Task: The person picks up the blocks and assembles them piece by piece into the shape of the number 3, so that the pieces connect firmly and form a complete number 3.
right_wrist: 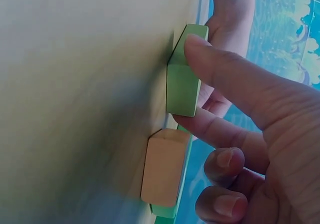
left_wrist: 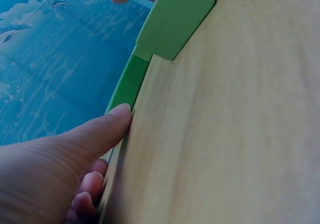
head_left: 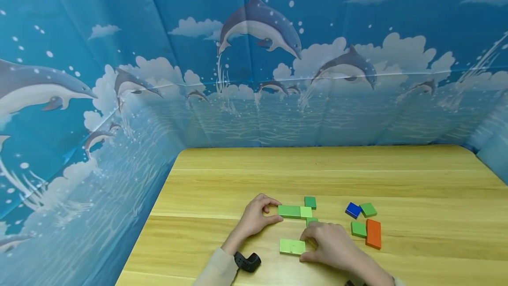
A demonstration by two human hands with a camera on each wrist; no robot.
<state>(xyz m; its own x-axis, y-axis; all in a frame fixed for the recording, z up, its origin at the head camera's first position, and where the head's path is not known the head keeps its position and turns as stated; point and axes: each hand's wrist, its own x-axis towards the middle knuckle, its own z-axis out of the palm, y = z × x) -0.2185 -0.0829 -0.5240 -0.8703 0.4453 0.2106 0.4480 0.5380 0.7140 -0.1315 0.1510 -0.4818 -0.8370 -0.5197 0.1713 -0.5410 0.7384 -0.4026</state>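
My left hand (head_left: 255,217) pinches the left end of a long green block (head_left: 289,211) between thumb and index finger. Against that block's right end sits a small light green block (head_left: 306,212). Small green blocks (head_left: 310,202) lie just above and below this row, the lower one partly covered by my right hand (head_left: 331,246). Thumb and index finger of the right hand grip the right end of a light green rectangular block (head_left: 292,247), nearer to me than the row. In the right wrist view, the thumb presses one side of this light green block (right_wrist: 184,87).
To the right lie a blue block (head_left: 353,210), two green blocks (head_left: 359,229) and an orange-red rectangular block (head_left: 373,234). A tan-faced block (right_wrist: 164,169) shows close to the right fingers. The wooden table (head_left: 206,184) meets a dolphin-printed curtain (head_left: 254,118) at its back and left.
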